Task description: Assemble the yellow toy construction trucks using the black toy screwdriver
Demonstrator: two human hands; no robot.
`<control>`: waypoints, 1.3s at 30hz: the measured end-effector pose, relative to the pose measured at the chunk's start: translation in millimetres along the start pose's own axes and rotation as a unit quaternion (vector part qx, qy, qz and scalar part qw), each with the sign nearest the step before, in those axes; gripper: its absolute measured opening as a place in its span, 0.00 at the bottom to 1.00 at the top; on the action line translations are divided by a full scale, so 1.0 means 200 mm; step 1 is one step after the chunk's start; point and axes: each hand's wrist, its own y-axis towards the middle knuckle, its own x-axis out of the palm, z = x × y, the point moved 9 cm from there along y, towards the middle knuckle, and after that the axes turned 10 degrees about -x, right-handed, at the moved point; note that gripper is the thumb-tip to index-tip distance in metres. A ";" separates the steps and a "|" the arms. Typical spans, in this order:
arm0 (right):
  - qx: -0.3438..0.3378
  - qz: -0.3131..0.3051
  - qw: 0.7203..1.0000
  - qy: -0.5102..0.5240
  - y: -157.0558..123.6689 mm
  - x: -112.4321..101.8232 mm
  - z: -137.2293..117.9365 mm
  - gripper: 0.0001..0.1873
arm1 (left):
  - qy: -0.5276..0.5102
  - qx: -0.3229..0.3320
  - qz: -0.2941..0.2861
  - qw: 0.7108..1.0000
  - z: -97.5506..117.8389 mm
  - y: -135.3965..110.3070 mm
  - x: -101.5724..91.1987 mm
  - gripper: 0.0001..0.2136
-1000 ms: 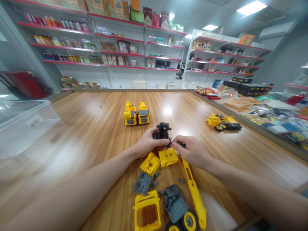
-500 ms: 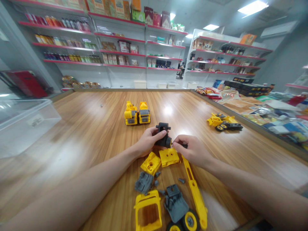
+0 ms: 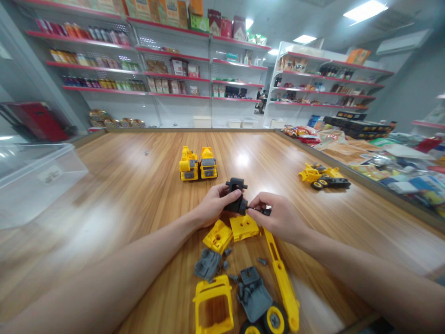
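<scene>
My left hand [image 3: 213, 206] is closed round a dark grey toy chassis part [image 3: 236, 194], held upright just above the wooden table [image 3: 121, 199]. My right hand [image 3: 278, 217] pinches a small dark tool or pin [image 3: 264, 211] whose tip touches the part's right side. Just below the hands lie two yellow blocks [image 3: 217, 235] [image 3: 244, 227], a long yellow arm [image 3: 281, 273], a grey piece [image 3: 207, 264], a grey bucket [image 3: 253, 293], a yellow cab frame [image 3: 212, 304] and several small grey screws [image 3: 261, 261].
Two assembled yellow toy trucks [image 3: 198, 164] stand further back at the centre. Another yellow vehicle [image 3: 323, 176] sits at the right. A clear plastic bin [image 3: 33, 178] stands at the left. Packaged goods [image 3: 389, 157] pile beyond the table's right edge; shop shelves [image 3: 167, 69] line the back.
The grey part has been turned slightly in my left hand. My right hand has shifted its pinch and brought the small tool against the part's side.
</scene>
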 end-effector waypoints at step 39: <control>-0.034 0.036 0.998 -0.037 -0.01 -0.01 -0.01 0.03 | 0.037 0.005 -0.008 0.999 0.00 0.00 0.01 0.18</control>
